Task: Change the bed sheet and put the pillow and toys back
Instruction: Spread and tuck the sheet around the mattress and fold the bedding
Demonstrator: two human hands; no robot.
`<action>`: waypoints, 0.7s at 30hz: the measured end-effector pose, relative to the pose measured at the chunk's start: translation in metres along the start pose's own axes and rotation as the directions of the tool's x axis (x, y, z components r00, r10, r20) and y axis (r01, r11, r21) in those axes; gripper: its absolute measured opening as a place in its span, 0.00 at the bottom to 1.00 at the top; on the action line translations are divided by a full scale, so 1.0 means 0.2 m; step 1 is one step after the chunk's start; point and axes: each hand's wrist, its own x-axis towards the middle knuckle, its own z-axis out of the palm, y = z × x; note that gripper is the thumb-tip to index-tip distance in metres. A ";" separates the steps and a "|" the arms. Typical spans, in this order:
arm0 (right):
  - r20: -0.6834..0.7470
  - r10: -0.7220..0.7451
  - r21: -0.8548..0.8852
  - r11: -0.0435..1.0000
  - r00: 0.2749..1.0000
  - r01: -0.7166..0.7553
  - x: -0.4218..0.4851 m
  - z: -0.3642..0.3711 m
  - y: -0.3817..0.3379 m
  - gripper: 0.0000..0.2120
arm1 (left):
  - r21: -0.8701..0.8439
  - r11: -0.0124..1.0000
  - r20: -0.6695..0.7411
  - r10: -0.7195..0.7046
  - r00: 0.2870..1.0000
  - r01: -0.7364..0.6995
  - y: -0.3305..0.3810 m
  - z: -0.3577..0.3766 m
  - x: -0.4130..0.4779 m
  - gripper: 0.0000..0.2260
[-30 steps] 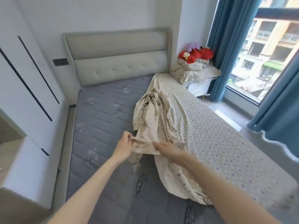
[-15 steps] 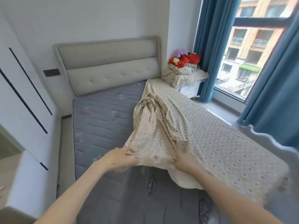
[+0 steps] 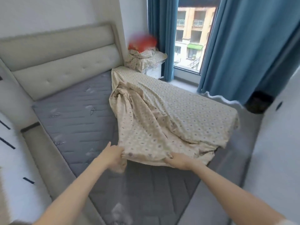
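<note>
A beige patterned bed sheet [image 3: 170,114] covers the right half of the grey quilted mattress [image 3: 76,117] and lies bunched along the middle. My left hand [image 3: 113,155] grips the sheet's near edge at its left corner. My right hand [image 3: 177,160] grips the same edge further right. Between my hands the edge is lifted slightly off the mattress. A pillow [image 3: 146,60] in matching fabric lies on the nightstand beside the headboard, with red plush toys [image 3: 142,43] piled on top, blurred.
The padded headboard [image 3: 61,62] stands against the far wall. A white nightstand [image 3: 154,71] sits in the corner by the window. Blue curtains [image 3: 243,46] hang at the right. White wardrobe doors [image 3: 9,143] line the left side. A narrow floor strip runs right of the bed.
The view has swung right and back. My hands have moved apart along the sheet's edge and drawn it toward the foot of the bed.
</note>
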 end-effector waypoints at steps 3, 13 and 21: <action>0.051 -0.023 0.068 0.997 0.998 0.020 -0.09 0.02 0.01 0.39 | -0.022 0.999 -0.002 0.044 0.999 -0.044 0.00 0.03 -0.02 0.08; 0.134 0.095 -0.173 0.982 0.986 -0.071 -0.25 0.15 0.04 0.50 | -0.177 0.984 0.105 0.048 0.993 -0.029 0.01 0.18 -0.21 0.21; -0.127 0.124 -0.240 0.959 0.984 -0.152 -0.39 0.41 -0.08 0.14 | 0.306 0.951 -0.075 -0.029 0.997 0.051 -0.03 0.25 -0.37 0.11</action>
